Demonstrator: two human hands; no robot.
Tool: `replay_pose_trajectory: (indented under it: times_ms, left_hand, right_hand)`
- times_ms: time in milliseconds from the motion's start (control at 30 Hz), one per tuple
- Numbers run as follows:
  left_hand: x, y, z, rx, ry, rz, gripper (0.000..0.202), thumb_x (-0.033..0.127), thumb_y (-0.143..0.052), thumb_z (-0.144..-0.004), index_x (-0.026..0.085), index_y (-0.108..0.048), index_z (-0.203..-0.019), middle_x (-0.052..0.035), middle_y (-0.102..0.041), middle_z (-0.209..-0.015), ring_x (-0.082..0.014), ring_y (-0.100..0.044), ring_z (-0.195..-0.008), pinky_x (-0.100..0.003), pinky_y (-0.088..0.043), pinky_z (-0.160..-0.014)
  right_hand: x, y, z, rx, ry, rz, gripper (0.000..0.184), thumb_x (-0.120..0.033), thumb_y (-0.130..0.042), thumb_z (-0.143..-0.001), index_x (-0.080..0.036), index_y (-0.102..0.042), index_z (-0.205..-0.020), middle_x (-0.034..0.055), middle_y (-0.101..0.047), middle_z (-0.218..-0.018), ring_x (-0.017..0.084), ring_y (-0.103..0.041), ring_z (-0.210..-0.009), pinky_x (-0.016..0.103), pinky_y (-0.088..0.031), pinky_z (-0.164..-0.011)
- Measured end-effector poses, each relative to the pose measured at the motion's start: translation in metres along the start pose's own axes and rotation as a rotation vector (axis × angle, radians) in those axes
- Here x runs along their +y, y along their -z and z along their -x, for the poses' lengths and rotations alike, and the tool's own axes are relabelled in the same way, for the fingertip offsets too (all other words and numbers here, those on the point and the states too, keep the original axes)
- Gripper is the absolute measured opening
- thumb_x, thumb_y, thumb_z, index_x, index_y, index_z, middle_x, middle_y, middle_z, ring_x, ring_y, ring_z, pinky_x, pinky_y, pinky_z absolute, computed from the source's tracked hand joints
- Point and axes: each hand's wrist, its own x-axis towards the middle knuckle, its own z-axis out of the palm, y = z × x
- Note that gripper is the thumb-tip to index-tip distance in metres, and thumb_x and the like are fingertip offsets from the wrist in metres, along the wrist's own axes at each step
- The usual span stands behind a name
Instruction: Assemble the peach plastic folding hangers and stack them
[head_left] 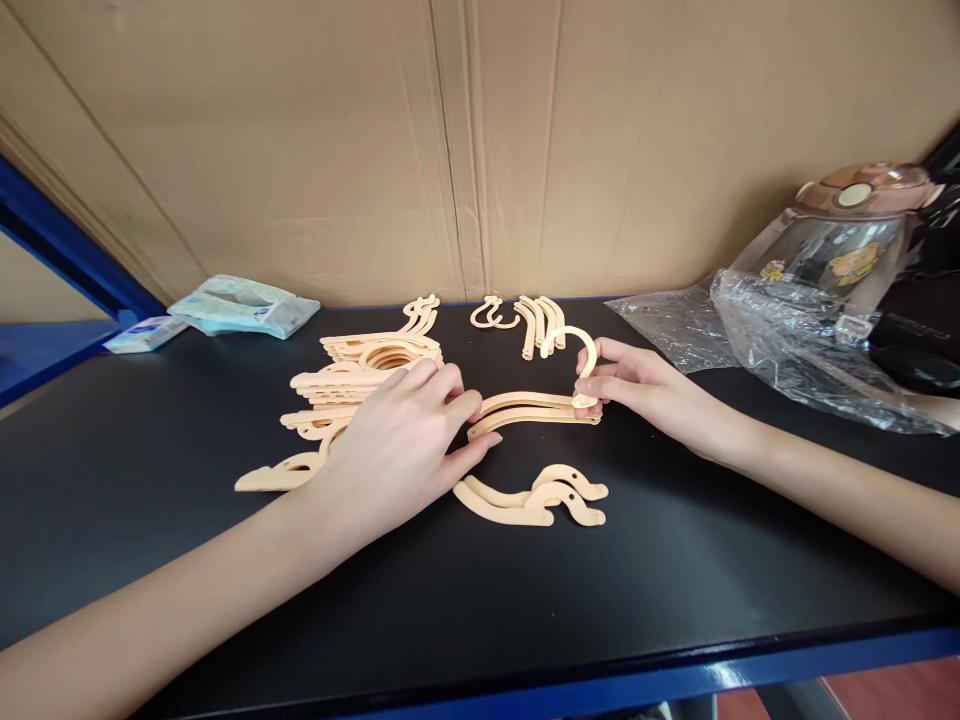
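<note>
Between the thumb and fingers of my right hand [622, 375] is a cream plastic hanger hook [589, 350], its curve facing up and left. The hook's base overlaps the right ends of two curved hanger arms [536, 408]. My left hand [409, 425] is closed around the left end of these arms, thumb in front and forefinger behind. Nearer to me lie two pairs of shaped hanger pieces [517, 502], partly overlapping. A stack of flat hanger pieces with holes [337, 375] spreads to the left, partly hidden by my left hand.
Along the back of the black table [675, 580] are loose hooks [491, 314], several curved strips [541, 318] and more pieces [421, 315]. Tissue packs [244, 305] lie at back left. Clear plastic film [787, 340] and a drink bottle [847, 250] stand right, before a cardboard wall [300, 150].
</note>
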Motion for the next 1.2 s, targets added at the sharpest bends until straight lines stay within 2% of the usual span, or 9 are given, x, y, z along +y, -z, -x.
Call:
replay_pose_trajectory:
  times_ms: [200,333,500,667,733,867,967,1033,1200]
  left_hand:
    - [-0.001,0.001,-0.001,-0.037,0.036,0.068,0.023,0.025,-0.051,-0.095,0.017,-0.068,-0.082,-0.0060,-0.061,-0.085,-0.0232,-0.056,-0.085,-0.037,-0.045,-0.076]
    - [-0.002,0.006,-0.003,-0.024,0.175,0.218,0.020,0.029,-0.052,-0.095,0.018,-0.066,-0.084,-0.0037,-0.063,-0.087,-0.0222,-0.058,-0.087,-0.037,-0.044,-0.078]
    - [-0.005,0.015,-0.004,0.055,0.443,0.612,0.023,0.039,-0.048,-0.097,0.019,-0.059,-0.093,-0.0015,-0.063,-0.090,-0.0169,-0.060,-0.082,-0.028,-0.046,-0.067]
    - [-0.002,0.030,-0.007,0.199,0.576,1.050,0.028,0.035,-0.039,-0.102,0.018,-0.057,-0.089,-0.0045,-0.069,-0.096,-0.0148,-0.066,-0.087,-0.026,-0.054,-0.072]
    - [0.000,0.035,-0.007,0.148,0.605,1.205,0.031,0.036,-0.038,-0.103,0.018,-0.059,-0.088,-0.0049,-0.071,-0.096,-0.0147,-0.068,-0.085,-0.025,-0.057,-0.070]
    - [0.003,0.037,-0.006,-0.019,0.639,1.404,0.028,0.039,-0.046,-0.100,0.019,-0.064,-0.092,-0.0021,-0.071,-0.078,-0.0131,-0.067,-0.062,-0.024,-0.057,-0.056]
    - [0.007,0.036,-0.003,-0.111,0.601,1.349,0.037,0.044,-0.043,-0.100,0.020,-0.065,-0.083,0.0021,-0.061,-0.057,-0.0101,-0.056,-0.045,-0.022,-0.049,-0.045]
    - [0.010,0.035,0.001,-0.132,0.515,1.193,0.041,0.044,-0.040,-0.101,0.020,-0.065,-0.079,0.0048,-0.050,-0.046,-0.0097,-0.051,-0.042,-0.022,-0.046,-0.044]
    - [0.024,0.032,0.014,-0.033,0.134,0.678,0.023,0.030,-0.044,-0.100,0.022,-0.066,-0.099,0.0070,-0.054,-0.055,-0.0080,-0.054,-0.047,-0.021,-0.038,-0.047]
  right_hand:
    - [0.001,0.001,0.000,-0.004,0.033,0.064,0.018,-0.031,-0.063,-0.084,-0.022,-0.047,-0.086,-0.0020,-0.067,-0.067,0.014,-0.061,-0.068,0.029,-0.045,-0.069]
    - [0.000,0.000,0.001,0.002,0.039,0.075,0.017,-0.029,-0.062,-0.085,-0.021,-0.047,-0.086,-0.0041,-0.063,-0.066,0.013,-0.062,-0.068,0.027,-0.045,-0.070]
    - [0.001,0.001,0.001,0.004,0.052,0.070,0.019,-0.033,-0.063,-0.086,-0.022,-0.048,-0.087,-0.0042,-0.061,-0.068,0.014,-0.062,-0.069,0.029,-0.046,-0.070]
    - [-0.001,0.000,0.002,0.070,0.139,0.128,0.024,-0.042,-0.052,-0.094,-0.022,-0.049,-0.081,-0.0015,-0.060,-0.069,0.015,-0.057,-0.068,0.030,-0.045,-0.071]
    - [-0.002,0.000,0.002,0.096,0.162,0.148,0.028,-0.043,-0.051,-0.094,-0.022,-0.049,-0.076,-0.0013,-0.058,-0.070,0.014,-0.054,-0.068,0.030,-0.045,-0.073]
    - [-0.002,0.001,0.002,0.110,0.189,0.161,0.027,-0.042,-0.051,-0.094,-0.022,-0.050,-0.076,-0.0013,-0.056,-0.070,0.015,-0.051,-0.068,0.030,-0.043,-0.072]
    - [-0.002,0.002,0.003,0.082,0.181,0.172,0.027,-0.039,-0.053,-0.094,-0.021,-0.052,-0.075,-0.0006,-0.057,-0.072,0.014,-0.051,-0.070,0.030,-0.043,-0.072]
    - [-0.003,0.002,0.004,0.072,0.180,0.178,0.026,-0.038,-0.055,-0.094,-0.020,-0.053,-0.075,-0.0008,-0.057,-0.073,0.014,-0.051,-0.071,0.029,-0.042,-0.072]
    - [-0.005,0.000,0.007,0.064,0.167,0.150,0.024,-0.041,-0.058,-0.092,-0.020,-0.058,-0.082,-0.0014,-0.058,-0.074,0.013,-0.052,-0.070,0.028,-0.042,-0.071]
